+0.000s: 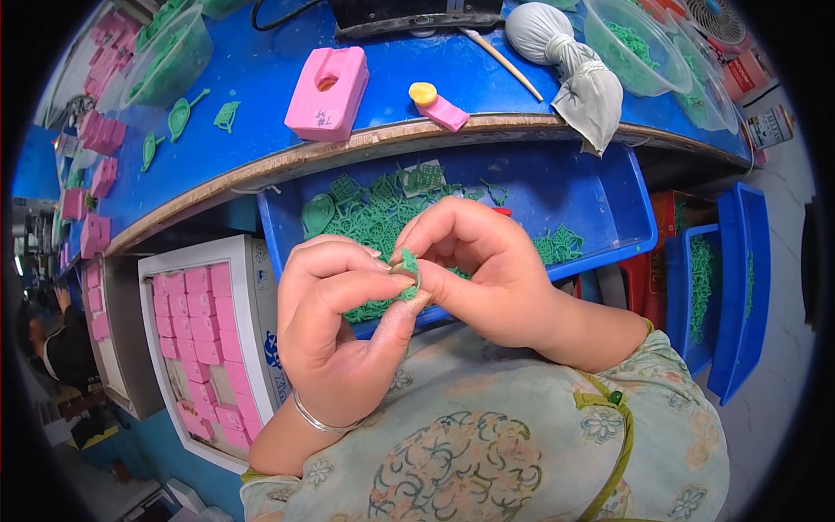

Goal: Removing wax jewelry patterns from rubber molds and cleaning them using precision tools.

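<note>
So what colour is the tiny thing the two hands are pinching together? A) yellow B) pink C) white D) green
D: both hands, the left hand and the right hand, pinch a small green ring-shaped wax piece between their fingertips, above the blue plastic tray that holds more green pieces.

We are in a small casting workshop: our blue table (pixel 261 96) carries pink rubber moulds (pixel 327 93), and blue trays (pixel 609 200) and clear bowls (pixel 626 39) hold green wax patterns (pixel 374 213).
</note>
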Demonstrator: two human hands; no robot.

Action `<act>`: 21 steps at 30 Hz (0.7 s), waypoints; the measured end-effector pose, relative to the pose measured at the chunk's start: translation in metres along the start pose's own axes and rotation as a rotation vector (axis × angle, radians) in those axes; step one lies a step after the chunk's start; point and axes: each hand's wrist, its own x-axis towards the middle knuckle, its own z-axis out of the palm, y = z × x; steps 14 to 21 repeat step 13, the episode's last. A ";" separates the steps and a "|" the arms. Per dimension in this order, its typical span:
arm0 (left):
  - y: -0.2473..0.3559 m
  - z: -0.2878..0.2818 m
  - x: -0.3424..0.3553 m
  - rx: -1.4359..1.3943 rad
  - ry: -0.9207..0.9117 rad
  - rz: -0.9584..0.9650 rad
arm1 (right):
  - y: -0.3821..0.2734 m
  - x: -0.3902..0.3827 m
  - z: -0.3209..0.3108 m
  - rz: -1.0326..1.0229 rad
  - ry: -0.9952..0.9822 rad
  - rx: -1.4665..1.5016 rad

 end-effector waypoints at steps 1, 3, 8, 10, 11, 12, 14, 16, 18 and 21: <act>0.000 0.000 0.000 0.000 0.000 0.000 | 0.001 0.000 0.000 0.000 0.000 0.000; -0.001 0.000 -0.001 -0.005 -0.002 0.004 | 0.001 0.000 -0.001 -0.015 0.006 -0.046; -0.001 0.000 -0.001 -0.004 -0.002 0.001 | 0.001 0.000 -0.001 -0.017 0.012 -0.056; 0.000 0.000 -0.001 -0.005 -0.001 -0.001 | 0.002 0.000 -0.001 -0.020 0.013 -0.059; 0.000 0.000 -0.001 0.002 -0.001 -0.001 | 0.002 0.000 -0.002 -0.030 0.016 -0.072; 0.000 0.000 -0.001 0.010 -0.001 -0.002 | 0.002 0.000 -0.002 -0.039 0.019 -0.084; 0.000 0.000 -0.001 0.010 -0.001 -0.002 | 0.002 0.000 -0.002 -0.039 0.018 -0.084; 0.000 0.000 -0.001 0.010 -0.001 -0.002 | 0.002 0.000 -0.002 -0.039 0.018 -0.084; 0.000 0.000 -0.001 0.010 -0.001 -0.002 | 0.002 0.000 -0.002 -0.039 0.018 -0.084; 0.000 0.000 -0.001 0.010 -0.001 -0.002 | 0.002 0.000 -0.002 -0.039 0.018 -0.084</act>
